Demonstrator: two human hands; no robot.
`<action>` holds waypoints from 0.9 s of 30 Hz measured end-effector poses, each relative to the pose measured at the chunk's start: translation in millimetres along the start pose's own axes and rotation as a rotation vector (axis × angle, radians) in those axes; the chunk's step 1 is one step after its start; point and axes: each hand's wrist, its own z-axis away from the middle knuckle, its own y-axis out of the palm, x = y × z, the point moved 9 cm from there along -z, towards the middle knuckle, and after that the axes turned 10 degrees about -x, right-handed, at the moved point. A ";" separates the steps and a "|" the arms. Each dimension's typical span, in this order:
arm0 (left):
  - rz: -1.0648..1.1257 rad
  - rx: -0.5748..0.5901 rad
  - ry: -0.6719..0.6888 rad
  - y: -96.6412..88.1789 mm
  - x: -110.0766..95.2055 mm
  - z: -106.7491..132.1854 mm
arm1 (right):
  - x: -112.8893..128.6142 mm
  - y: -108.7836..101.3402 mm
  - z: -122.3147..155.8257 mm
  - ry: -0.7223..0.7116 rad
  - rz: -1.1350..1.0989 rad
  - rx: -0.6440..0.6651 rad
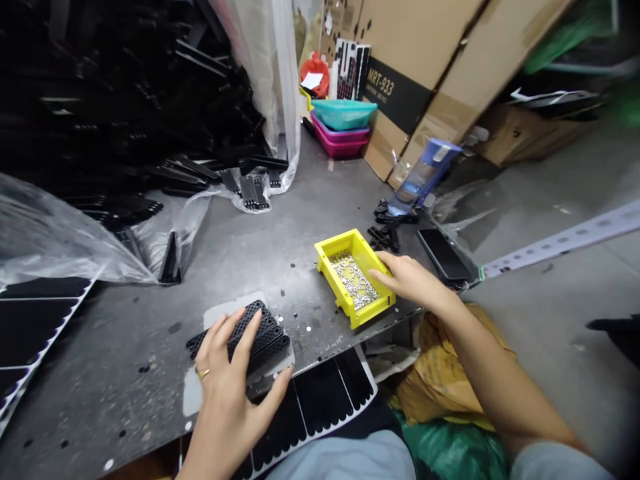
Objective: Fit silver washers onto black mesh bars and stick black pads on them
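My left hand (227, 380), with a ring on one finger, reaches over a group of black plastic parts (260, 333) with lattice-like holes. Its fingers are spread and the thumb stands apart from the parts; whether the fingertips touch them I cannot tell. The parts lie side by side on a light grey sheet (216, 311) near the table's front edge. My right hand (407, 280) is at the right wall of a yellow bin (334, 283), thumb inside and fingers over the rim, gripping it. Many small shiny metal pieces (354, 280) cover part of the bin's floor.
Loose black parts (384, 237), a blue-topped bottle (420, 177) and a phone (443, 255) lie right of the bin. Stacked plastic baskets (343, 140) stand at the back beside a cardboard box (400, 87). A plastic-lined heap of black parts (125, 100) fills the back left.
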 end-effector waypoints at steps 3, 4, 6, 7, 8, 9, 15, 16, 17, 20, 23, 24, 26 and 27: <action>-0.009 -0.020 0.038 1.7 -11.9 -8.5 | -3.0 -0.7 -22.2 -0.023 -0.045 0.072; -0.015 -0.030 0.046 1.0 -14.4 -10.1 | -2.3 -1.7 -29.9 -0.028 -0.050 0.074; -0.025 -0.043 0.050 -1.3 -17.1 -10.9 | 1.0 -1.9 -40.4 -0.040 -0.057 0.081; -0.028 -0.041 0.044 -1.9 -17.1 -9.9 | 2.8 -1.0 -42.3 -0.045 -0.057 0.083; -0.031 -0.037 0.038 -2.4 -16.4 -8.3 | 4.1 0.4 -41.8 -0.045 -0.052 0.081; -0.032 -0.033 0.034 -2.6 -15.2 -6.1 | 4.5 2.1 -39.1 -0.036 -0.041 0.073; -0.039 0.005 0.009 1.0 -2.1 6.6 | 9.8 3.2 -2.9 0.078 0.094 -0.023; -0.038 0.008 0.004 1.5 -0.6 7.4 | 15.9 -0.9 -0.4 0.073 0.111 -0.065; -0.037 0.011 0.001 1.7 0.2 7.7 | 25.4 -4.2 -0.3 0.041 0.118 -0.104; -0.026 0.011 0.003 0.5 -0.6 7.6 | 63.4 5.0 -11.1 -0.160 0.089 -0.104; -0.022 0.002 0.005 -4.4 -0.1 9.2 | 83.5 38.1 -24.9 -0.262 0.075 0.024; -0.026 -0.005 0.000 -6.9 2.1 10.6 | 84.5 47.5 -27.7 -0.264 0.081 0.043; -0.037 -0.022 -0.020 -12.1 9.9 14.2 | 83.7 61.9 -28.3 -0.267 0.093 0.067; -0.044 -0.032 -0.032 -14.4 15.1 16.1 | 82.4 66.7 -26.9 -0.266 0.097 0.073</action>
